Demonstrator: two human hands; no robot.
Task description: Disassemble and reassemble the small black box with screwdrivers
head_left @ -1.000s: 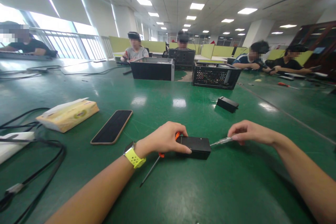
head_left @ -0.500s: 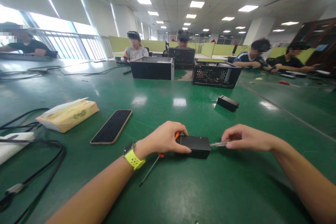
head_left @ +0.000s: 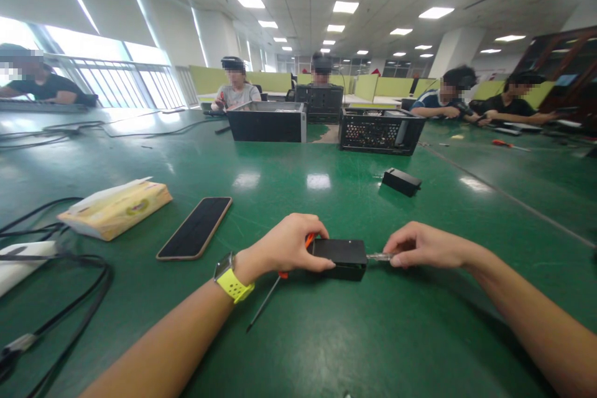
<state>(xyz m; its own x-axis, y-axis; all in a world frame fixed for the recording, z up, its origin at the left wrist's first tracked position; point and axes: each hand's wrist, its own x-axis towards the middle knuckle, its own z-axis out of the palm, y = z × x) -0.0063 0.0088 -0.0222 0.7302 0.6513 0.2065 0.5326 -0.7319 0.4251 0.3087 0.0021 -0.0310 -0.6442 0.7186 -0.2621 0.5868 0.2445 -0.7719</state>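
My left hand [head_left: 303, 245] is closed around the left part of a small black rectangular box [head_left: 342, 252], its thumb on the near side. Under that hand passes an orange-handled screwdriver [head_left: 265, 303], whose shaft sticks out toward me; most of its handle is hidden. Between the fingertips of my right hand [head_left: 415, 245] is a slim, clear-looking rod [head_left: 380, 257], which meets the right end of the box. Whether the rod's tip goes inside the box, I cannot tell. A second black box [head_left: 402, 181] lies farther back on the right.
On the green table [head_left: 289, 348], a phone [head_left: 194, 228], a tissue pack [head_left: 116, 208] and a white power strip [head_left: 25, 261] with black cables [head_left: 100, 298] lie left. Computer cases [head_left: 268, 122] stand at the back; another screwdriver [head_left: 508, 145] lies far right. Several people sit around.
The view has shifted slightly, so everything sits a little farther left. Both hands keep their holds on the box and the rod, with little visible motion between them.
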